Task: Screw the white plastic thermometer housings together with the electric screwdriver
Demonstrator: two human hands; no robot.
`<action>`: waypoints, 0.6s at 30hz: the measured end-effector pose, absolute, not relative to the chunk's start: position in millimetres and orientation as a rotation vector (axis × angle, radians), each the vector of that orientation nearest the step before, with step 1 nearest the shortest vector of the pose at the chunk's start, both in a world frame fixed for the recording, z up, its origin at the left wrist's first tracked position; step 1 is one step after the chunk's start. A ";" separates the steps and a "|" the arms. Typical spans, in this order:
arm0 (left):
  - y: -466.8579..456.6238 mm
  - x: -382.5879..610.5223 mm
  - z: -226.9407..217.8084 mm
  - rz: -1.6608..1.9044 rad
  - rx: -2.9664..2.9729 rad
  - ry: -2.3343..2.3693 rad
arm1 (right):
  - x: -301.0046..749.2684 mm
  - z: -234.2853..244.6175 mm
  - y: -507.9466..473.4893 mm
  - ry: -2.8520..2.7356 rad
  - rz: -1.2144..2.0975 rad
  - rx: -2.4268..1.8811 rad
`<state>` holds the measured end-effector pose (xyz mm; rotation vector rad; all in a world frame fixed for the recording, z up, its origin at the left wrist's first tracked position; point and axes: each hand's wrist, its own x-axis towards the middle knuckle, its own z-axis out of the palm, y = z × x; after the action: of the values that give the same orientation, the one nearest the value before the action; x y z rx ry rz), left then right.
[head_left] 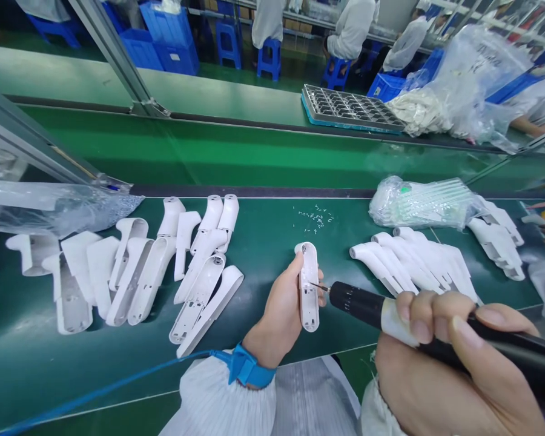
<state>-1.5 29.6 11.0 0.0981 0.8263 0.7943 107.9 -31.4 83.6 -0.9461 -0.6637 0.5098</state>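
Observation:
My left hand (282, 298) is closed around a white plastic housing (309, 303), its hollow inner side facing up. A blue wrist strap (251, 366) with a cord circles that wrist. In my right hand (458, 357) is a black electric screwdriver (358, 304), fingers wrapped round its body. Its thin bit reaches into the middle of the housing; whether a screw sits under the tip is too small to tell. Just beyond the housing, small screws (315, 219) lie scattered on the green table.
Several white housing shells (152, 284) lie at the left, and more housings (413, 260) at the right. A clear bag of pale sticks (422, 203) rests behind those. A metal-gridded tray (349, 109) and plastic bags (467, 85) stand on the far ledge. People sit beyond it.

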 end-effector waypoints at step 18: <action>18.8 7.8 9.4 0.866 0.116 0.829 | 101.8 79.6 -39.1 -0.856 0.497 -0.958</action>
<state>7.8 18.8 9.4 0.1159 0.8292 0.8663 101.8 -39.1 79.6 -0.9576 -0.8560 0.4966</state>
